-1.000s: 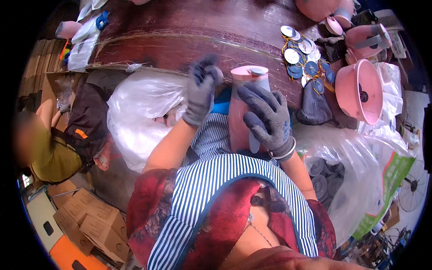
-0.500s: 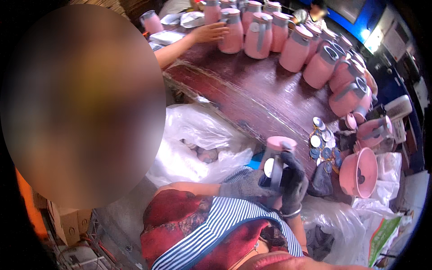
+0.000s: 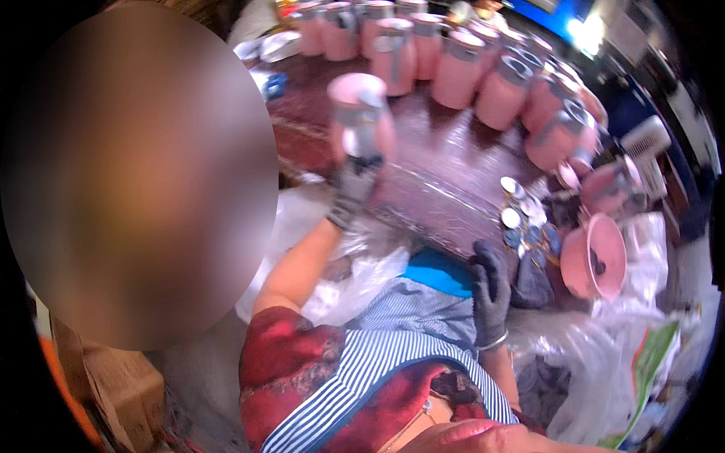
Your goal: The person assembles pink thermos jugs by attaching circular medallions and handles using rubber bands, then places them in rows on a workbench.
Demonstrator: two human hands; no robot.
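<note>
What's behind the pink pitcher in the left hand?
Dark red table shows on both sides of the pink pitcher, and more pitchers stand farther back. Whatever its body covers is hidden.

The desk (image 3: 423, 124) stretches before me at 12 o'clock, jugs (image 3: 456, 74) ranged across its far part from just short of 12 round to 1. Nearer, toward 12, another jug (image 3: 344, 128) is in my left hand (image 3: 353, 190). Discs (image 3: 510, 218) lie on the desk at 1; past my right hand (image 3: 492, 296), a basin (image 3: 574, 260) is at 2. One bag (image 3: 370, 275) lies at 11, a carton (image 3: 124, 389) at 9, a second bag (image 3: 604, 362) at 3.
</note>
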